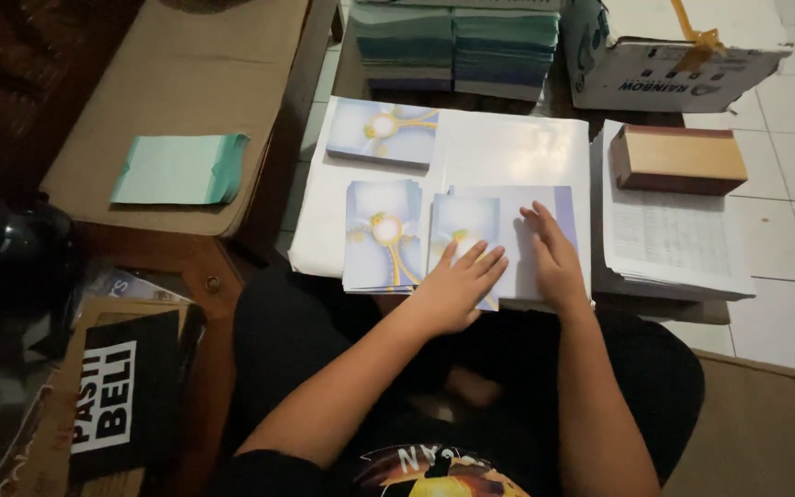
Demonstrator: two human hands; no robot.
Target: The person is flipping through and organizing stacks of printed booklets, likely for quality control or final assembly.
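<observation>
My left hand (457, 285) lies flat, fingers spread, on a pale blue printed card (464, 221) with a yellow emblem. My right hand (552, 253) presses flat on the white half of the same opened sheet (526, 207). Just left of it sits a stack of matching blue cards (381, 235). A further stack of the same cards (384, 132) lies behind, at the far left of the white sheets (508, 147). All rest on a low table in front of my lap.
A brown box (678, 158) sits on printed paper sheets (669, 239) at right. Stacks of green and purple paper (457, 46) and a white carton (664, 55) stand at the back. A green paper bundle (178, 168) lies on a tan cushion at left.
</observation>
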